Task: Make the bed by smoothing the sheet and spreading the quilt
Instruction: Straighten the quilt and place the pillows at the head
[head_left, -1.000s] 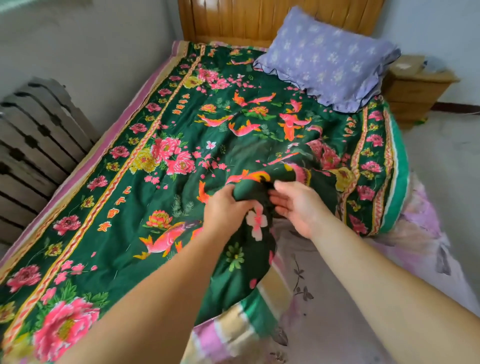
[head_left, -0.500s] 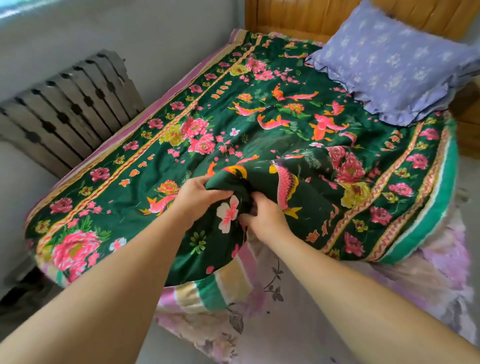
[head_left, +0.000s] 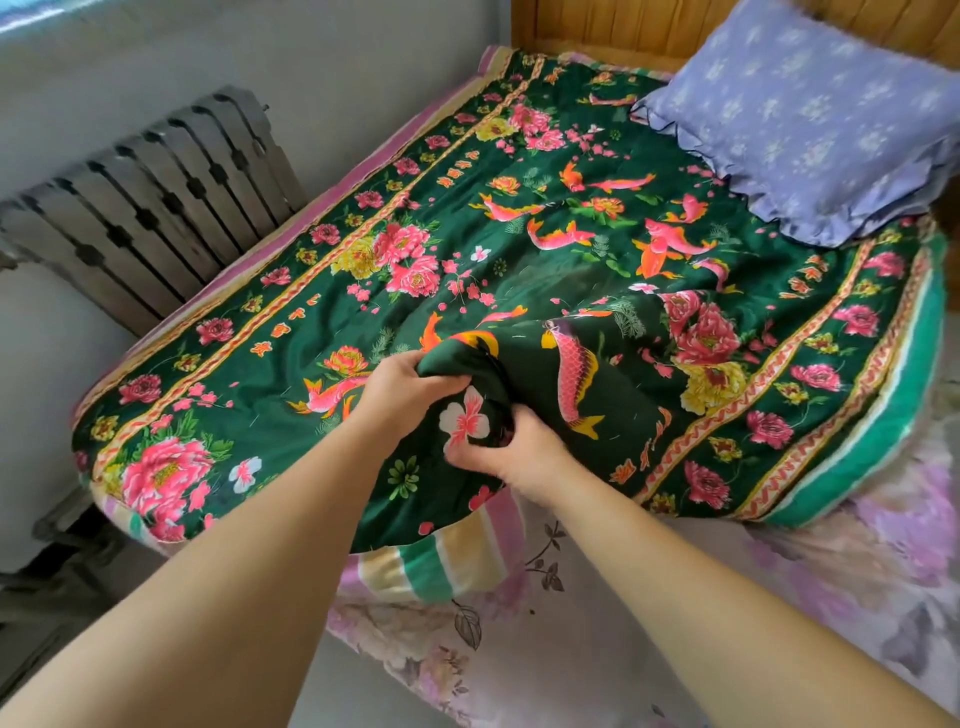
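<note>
The green flowered quilt (head_left: 519, 270) is lying across the bed over the pale floral sheet (head_left: 727, 597), with the left hand (head_left: 402, 389) and right hand (head_left: 519, 452) both curling tightly around a bunched fold near its foot edge, the lilac pillow (head_left: 810, 119) resting at the head.

No legible text — none anywhere.
</note>
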